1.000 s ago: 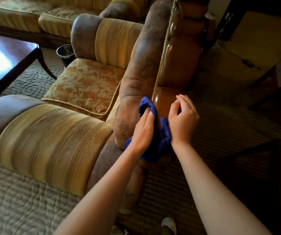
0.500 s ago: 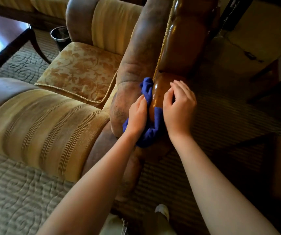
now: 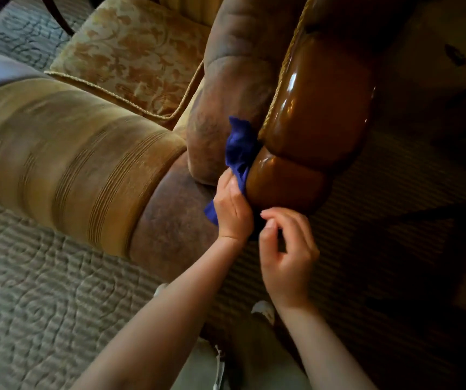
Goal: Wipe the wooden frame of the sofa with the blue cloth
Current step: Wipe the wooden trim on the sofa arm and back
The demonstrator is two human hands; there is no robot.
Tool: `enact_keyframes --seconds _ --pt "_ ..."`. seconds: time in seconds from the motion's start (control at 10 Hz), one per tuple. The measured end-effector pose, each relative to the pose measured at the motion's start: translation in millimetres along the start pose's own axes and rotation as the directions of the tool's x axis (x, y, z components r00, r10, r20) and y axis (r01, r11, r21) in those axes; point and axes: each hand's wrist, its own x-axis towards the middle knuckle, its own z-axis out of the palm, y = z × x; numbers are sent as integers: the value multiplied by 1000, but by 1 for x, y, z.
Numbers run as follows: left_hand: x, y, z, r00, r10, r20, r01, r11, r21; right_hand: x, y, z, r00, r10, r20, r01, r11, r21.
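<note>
- Blue cloth (image 3: 240, 153) bunched in the seam between the padded brown armrest (image 3: 226, 108) and the glossy wooden frame (image 3: 319, 108), lower end tucked under the left hand.
- Striped seat back (image 3: 71, 170) and floral cushion (image 3: 133, 57) at far left, on a patterned carpet (image 3: 43, 291).
- Left hand (image 3: 233, 209) curled round the cloth, pressing it against the frame's rounded lower knob.
- Right hand (image 3: 285, 254) just below the frame, fingers loosely curled, holding nothing, apart from the wood.
</note>
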Motion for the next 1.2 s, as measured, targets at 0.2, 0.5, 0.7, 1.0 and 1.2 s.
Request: enact_keyframes --seconds 0.2,0.5,0.7,1.0,1.2 --pt "9 -67 21 996 -86 28 83 991 109 -41 52 30 968 112 223 -179 935 305" --pt "5 -76 17 944 -319 79 322 946 -27 -46 64 85 119 582 805 -992 94 79" --pt "-27 -58 5 782 -619 71 609 736 -295 -30 47 82 101 591 800 -953 -174 249" --pt "-43 37 10 644 -679 351 759 626 -180 17 43 -1 375 794 479 -896 177 408" --pt "-55 84 -1 622 -677 393 778 592 -211 37 21 -43 536 752 384 -807 323 494"
